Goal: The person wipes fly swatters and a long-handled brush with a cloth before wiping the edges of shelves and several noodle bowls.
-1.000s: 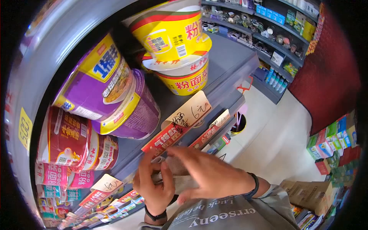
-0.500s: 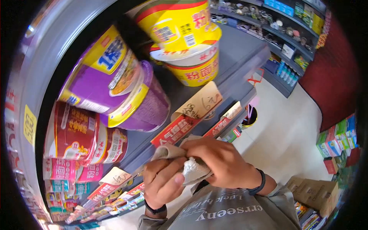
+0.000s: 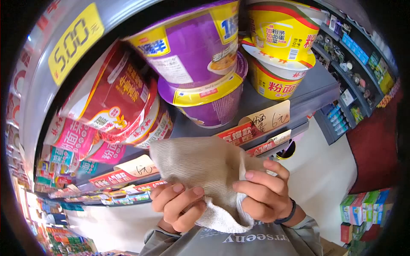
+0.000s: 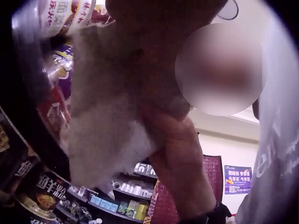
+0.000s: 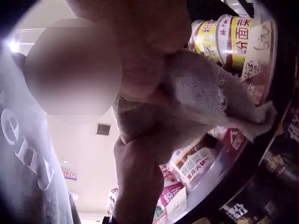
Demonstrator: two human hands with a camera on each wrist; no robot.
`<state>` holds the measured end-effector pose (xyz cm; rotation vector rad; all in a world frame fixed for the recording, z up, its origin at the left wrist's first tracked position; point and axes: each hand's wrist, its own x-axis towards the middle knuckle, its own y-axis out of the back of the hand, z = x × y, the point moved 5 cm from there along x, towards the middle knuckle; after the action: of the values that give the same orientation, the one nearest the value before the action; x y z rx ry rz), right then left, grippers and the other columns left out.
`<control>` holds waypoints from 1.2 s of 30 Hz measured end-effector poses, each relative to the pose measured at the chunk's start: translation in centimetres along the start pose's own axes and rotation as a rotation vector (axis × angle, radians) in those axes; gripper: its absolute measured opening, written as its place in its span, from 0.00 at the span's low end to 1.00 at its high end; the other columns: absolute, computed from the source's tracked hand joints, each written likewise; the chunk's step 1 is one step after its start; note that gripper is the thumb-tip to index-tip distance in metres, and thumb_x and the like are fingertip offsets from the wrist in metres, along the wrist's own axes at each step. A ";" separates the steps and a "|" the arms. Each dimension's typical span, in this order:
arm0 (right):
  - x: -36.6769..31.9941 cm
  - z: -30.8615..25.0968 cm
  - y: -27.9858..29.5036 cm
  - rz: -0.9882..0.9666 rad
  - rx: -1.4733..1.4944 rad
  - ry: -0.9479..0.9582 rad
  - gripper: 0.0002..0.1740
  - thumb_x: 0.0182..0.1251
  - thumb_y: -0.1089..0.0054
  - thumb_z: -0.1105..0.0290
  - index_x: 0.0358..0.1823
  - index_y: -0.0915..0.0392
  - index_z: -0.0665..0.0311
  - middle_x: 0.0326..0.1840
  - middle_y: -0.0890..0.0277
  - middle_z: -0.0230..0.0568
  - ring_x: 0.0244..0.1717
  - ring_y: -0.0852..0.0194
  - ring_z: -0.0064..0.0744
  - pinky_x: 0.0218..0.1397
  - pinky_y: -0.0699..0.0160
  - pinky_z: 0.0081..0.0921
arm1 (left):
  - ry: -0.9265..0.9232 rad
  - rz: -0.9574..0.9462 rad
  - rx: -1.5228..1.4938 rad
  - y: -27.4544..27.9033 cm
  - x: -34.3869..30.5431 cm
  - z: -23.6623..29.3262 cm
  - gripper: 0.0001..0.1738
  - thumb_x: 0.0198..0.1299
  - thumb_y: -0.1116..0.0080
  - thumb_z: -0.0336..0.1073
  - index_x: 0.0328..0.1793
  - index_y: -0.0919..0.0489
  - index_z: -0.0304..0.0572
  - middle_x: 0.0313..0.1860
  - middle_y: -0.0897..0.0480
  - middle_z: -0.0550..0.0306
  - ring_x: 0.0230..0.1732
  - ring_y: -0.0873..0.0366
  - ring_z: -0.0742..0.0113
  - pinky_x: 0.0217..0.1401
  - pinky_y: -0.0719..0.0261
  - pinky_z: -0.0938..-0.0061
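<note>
Cloth (image 3: 200,164) between left fingers (image 3: 182,207) and right fingers (image 3: 265,181), before a shelf (image 3: 318,90) of stacked noodle tubs (image 3: 196,64).

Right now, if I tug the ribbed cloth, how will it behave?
The cloth is likely floppy: its white edge curves loosely between the left hand and right hand. The ribbed, textured surface probably isn't slippery. It may be light, since that edge looks thin.

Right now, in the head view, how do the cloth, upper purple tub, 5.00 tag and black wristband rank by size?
Upper purple tub and cloth: too alike to rank
5.00 tag
Black wristband
</note>
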<state>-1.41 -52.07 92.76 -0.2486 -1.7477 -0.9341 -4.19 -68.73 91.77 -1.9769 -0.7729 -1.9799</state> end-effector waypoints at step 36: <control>-6.7 -5.1 -12.1 -0.359 0.362 -0.974 0.33 0.41 0.25 0.69 0.52 0.31 0.67 0.46 0.26 0.52 0.48 0.25 0.52 0.51 0.28 0.34 | 1.325 -0.615 -1.056 9.1 -13.5 -7.8 0.12 0.61 0.41 0.32 0.47 0.21 0.32 0.37 0.18 0.60 0.38 0.25 0.76 0.43 0.27 0.79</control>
<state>-2.20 -61.88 81.78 -0.1585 -2.8946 -0.7594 -5.37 -83.05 80.79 -0.0515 0.1325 -3.6765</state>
